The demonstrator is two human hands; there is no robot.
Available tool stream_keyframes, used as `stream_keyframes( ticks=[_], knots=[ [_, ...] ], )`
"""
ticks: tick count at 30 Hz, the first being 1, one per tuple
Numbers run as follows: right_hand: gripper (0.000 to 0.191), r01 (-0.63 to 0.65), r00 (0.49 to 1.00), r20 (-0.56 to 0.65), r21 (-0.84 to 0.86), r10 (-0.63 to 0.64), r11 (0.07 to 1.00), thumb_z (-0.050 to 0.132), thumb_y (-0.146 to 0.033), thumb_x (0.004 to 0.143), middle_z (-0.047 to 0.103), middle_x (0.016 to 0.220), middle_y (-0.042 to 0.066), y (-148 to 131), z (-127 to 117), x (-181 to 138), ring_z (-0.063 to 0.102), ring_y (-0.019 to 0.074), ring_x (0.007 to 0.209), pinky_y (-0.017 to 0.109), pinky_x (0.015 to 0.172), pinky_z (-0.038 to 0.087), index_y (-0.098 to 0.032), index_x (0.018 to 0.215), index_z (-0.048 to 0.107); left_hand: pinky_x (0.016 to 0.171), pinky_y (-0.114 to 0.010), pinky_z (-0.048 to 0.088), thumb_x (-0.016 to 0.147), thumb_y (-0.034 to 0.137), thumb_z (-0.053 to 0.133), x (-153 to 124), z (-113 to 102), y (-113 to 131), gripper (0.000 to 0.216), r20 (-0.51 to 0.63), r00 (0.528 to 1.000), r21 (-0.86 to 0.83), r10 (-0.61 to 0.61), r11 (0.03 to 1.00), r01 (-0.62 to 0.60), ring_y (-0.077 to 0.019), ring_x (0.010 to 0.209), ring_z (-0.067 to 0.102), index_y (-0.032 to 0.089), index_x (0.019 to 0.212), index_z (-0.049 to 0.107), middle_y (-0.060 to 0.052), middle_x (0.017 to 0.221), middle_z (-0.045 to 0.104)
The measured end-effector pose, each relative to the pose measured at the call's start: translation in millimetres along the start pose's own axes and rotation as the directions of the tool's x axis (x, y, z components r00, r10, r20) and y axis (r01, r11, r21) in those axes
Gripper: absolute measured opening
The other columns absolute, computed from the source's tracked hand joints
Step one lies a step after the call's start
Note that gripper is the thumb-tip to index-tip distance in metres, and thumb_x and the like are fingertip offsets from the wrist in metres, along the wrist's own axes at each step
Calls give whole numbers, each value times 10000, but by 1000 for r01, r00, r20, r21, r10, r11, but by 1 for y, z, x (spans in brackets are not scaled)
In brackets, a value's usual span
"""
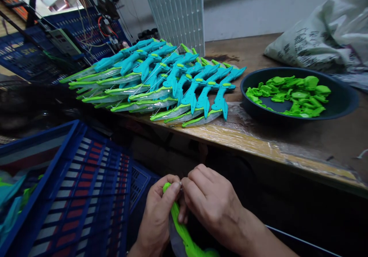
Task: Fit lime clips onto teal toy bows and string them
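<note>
Low in the frame, below the table edge, my left hand [159, 215] grips a bright green plastic toy blade [184, 234] with a clear part along it. My right hand [211, 201] pinches at the blade's top end, fingertips meeting those of the left hand. On the wooden table [287, 142] above lies a fanned row of teal-handled toy swords with green and clear blades [169, 84]. To their right a dark round bowl [342, 103] holds several small green plastic pieces [296, 94].
A blue plastic crate [77, 195] stands at my left, another blue crate with wires [71, 35] at the back left. A white grid panel [178, 12] stands behind the swords. A white sack [322, 35] lies at the back right.
</note>
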State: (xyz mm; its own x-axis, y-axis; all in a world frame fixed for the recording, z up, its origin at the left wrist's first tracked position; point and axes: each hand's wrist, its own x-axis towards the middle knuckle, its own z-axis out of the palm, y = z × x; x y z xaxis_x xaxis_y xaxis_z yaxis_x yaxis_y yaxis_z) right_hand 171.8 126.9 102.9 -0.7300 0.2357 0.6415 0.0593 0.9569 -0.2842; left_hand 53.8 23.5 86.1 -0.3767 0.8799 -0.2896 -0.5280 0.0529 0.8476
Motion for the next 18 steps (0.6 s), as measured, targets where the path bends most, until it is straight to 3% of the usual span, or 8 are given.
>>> stream_keyframes(
  ticks=[3,8,13,15,18],
  knots=[
    [203,12,1000,-20,-69,-13,998,529,-88,936,490,728,54,-1,3,-4,409,201,694,367,583,324,-141,752,594,410,-173,388,930,374,676,1,0,-1,275,-14,1000,-5,-25,1000,25,-84,379,473,164,774,594,40,440,545],
    [227,-58,995,-84,-92,50,994,515,-84,933,489,699,49,-3,11,-8,409,198,683,370,597,350,-150,727,584,405,-177,378,917,373,701,4,0,-3,268,-43,998,7,-41,999,41,-83,365,470,156,783,620,44,425,549],
    [205,-211,967,-115,140,228,967,486,-95,954,535,733,58,-5,8,-9,468,183,701,340,609,404,-133,780,588,443,-181,396,956,371,650,5,-2,-4,293,-39,999,43,-20,999,22,-86,398,490,164,755,601,45,433,536],
    [113,-257,955,-77,264,286,930,503,-100,955,603,849,82,-5,5,-8,530,191,776,329,653,454,-101,958,616,441,-183,398,939,397,669,5,-1,-3,308,-36,999,53,-27,998,29,-88,397,485,164,752,596,43,429,532],
    [186,-295,942,-16,428,334,854,525,-120,982,644,960,76,-5,3,-6,579,184,856,307,717,493,-122,1153,597,417,-183,382,898,451,705,4,3,0,339,-37,999,57,-35,998,37,-89,373,462,164,755,595,46,412,520]
  ],
)
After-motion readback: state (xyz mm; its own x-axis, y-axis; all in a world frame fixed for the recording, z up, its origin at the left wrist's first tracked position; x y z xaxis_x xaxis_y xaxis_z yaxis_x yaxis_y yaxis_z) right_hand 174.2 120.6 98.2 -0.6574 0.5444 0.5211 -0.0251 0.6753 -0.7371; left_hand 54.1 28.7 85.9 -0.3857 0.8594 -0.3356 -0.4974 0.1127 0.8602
